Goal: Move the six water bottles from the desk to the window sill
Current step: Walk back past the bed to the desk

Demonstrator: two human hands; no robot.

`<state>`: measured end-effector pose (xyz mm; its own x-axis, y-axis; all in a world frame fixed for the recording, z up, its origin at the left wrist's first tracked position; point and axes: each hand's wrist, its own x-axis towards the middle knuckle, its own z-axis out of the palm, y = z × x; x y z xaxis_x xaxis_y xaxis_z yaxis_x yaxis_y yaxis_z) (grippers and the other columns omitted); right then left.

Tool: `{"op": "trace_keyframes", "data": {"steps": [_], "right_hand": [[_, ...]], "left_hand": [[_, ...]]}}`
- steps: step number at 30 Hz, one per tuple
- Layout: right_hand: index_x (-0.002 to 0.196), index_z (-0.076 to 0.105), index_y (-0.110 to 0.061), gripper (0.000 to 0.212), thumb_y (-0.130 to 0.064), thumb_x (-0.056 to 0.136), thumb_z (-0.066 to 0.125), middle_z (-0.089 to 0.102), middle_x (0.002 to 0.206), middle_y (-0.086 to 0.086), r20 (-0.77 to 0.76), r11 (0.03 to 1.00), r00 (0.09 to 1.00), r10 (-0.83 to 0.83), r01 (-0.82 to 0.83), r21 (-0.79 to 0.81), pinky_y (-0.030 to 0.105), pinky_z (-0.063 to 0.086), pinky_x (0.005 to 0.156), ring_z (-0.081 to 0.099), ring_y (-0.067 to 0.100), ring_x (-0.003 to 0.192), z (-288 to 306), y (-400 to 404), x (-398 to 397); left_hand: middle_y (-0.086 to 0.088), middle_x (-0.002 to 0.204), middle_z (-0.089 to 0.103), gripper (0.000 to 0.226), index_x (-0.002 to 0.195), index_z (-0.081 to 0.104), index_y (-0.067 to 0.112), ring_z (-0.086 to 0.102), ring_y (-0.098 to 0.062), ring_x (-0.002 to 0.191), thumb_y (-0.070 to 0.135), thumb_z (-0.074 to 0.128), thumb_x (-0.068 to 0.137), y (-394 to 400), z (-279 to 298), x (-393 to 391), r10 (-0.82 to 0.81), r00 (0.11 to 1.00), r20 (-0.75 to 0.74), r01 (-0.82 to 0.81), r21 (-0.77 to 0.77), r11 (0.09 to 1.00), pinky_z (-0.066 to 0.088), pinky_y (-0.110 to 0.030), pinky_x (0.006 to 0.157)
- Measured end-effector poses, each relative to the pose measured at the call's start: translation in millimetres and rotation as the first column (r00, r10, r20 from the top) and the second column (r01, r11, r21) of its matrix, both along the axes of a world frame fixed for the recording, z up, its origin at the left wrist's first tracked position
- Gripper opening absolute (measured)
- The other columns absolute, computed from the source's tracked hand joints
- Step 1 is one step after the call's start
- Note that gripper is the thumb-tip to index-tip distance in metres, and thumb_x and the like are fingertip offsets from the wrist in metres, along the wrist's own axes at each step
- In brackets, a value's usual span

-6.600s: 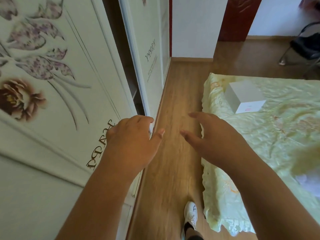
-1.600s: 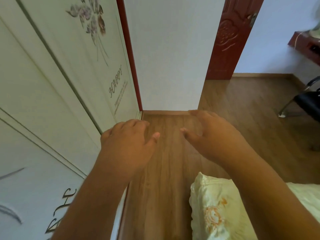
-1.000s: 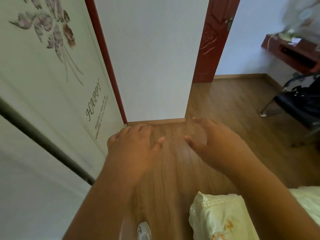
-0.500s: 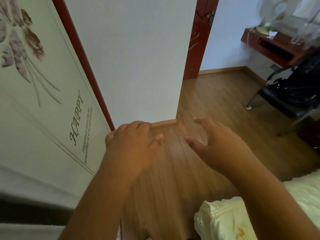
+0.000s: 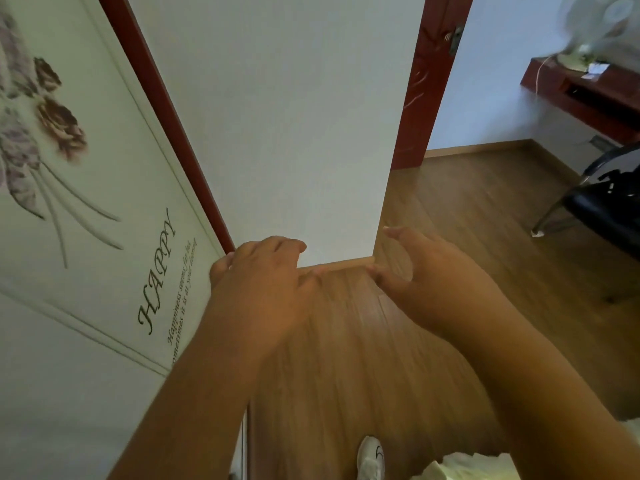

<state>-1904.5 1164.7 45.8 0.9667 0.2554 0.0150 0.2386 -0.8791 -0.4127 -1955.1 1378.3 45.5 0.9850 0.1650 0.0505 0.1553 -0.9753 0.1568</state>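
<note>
Head view: left hand (image 5: 263, 289) and right hand (image 5: 433, 282) hold nothing.

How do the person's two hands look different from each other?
The left hand curls its fingers down, showing knuckles; the right hand spreads fingers and thumb apart like a claw. The left hand hangs nearer the flowered white wardrobe door, the right over the brown wooden floor. Both hold nothing.

The desk (image 5: 585, 95) is cut off by the right edge, and the fan (image 5: 599, 26) on it is just a blur. The black chair (image 5: 609, 202) gets clipped too. Only the toe of 1 shoe (image 5: 371, 459) is seen at the bottom.
</note>
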Motion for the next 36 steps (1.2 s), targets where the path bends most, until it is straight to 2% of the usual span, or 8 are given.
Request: {"op": "trace_keyframes", "data": {"steps": [12,18,24,28,36], "right_hand": [[0.15,0.033,-0.04,0.071,-0.07,0.088,0.051,0.042,0.154,-0.011,-0.033,0.997,0.997,0.07,-0.07,0.013,0.048,0.043,0.109,0.048,0.018,0.135,10,-21,113],[0.15,0.034,-0.04,0.071,-0.071,0.088,0.05,0.043,0.153,-0.012,-0.026,0.999,0.999,0.043,-0.043,0.0,0.046,0.046,0.106,0.05,0.018,0.133,14,-34,151],[0.148,0.036,-0.041,0.07,-0.07,0.087,0.053,0.045,0.152,-0.012,-0.044,0.997,0.997,-0.067,0.066,-0.026,0.045,0.046,0.106,0.051,0.017,0.132,10,-45,190],[0.146,0.039,-0.039,0.067,-0.068,0.087,0.055,0.051,0.146,-0.01,-0.04,0.983,0.984,-0.174,0.171,-0.059,0.041,0.049,0.098,0.056,0.017,0.125,7,-48,220],[0.149,0.031,-0.04,0.073,-0.068,0.086,0.055,0.045,0.151,-0.008,-0.037,0.909,0.912,-0.408,0.402,-0.111,0.046,0.044,0.105,0.049,0.019,0.132,27,-40,288]], "left_hand": [[0.013,0.15,0.042,0.06,0.142,0.038,0.043,0.039,-0.017,0.137,0.072,0.03,0.091,-35,7,102,0.102,0.994,-0.037,-0.101,0.022,0.995,0.032,-0.047,0.108],[0.015,0.15,0.041,0.059,0.142,0.039,0.043,0.038,-0.015,0.137,0.072,0.031,0.091,-49,4,146,0.066,0.997,-0.025,-0.066,0.01,0.998,0.029,-0.044,0.11],[0.014,0.152,0.039,0.063,0.143,0.036,0.044,0.038,-0.016,0.138,0.075,0.027,0.089,-57,-7,207,-0.022,0.998,-0.051,0.022,-0.009,1.0,0.03,-0.045,0.11],[0.014,0.151,0.039,0.062,0.142,0.037,0.044,0.038,-0.017,0.137,0.074,0.028,0.089,-59,-11,262,-0.123,0.992,-0.034,0.122,-0.032,0.992,0.03,-0.044,0.11],[0.014,0.149,0.042,0.06,0.141,0.039,0.043,0.04,-0.016,0.136,0.073,0.028,0.091,-55,-4,375,-0.321,0.947,0.022,0.322,-0.049,0.945,0.032,-0.044,0.108]]}}
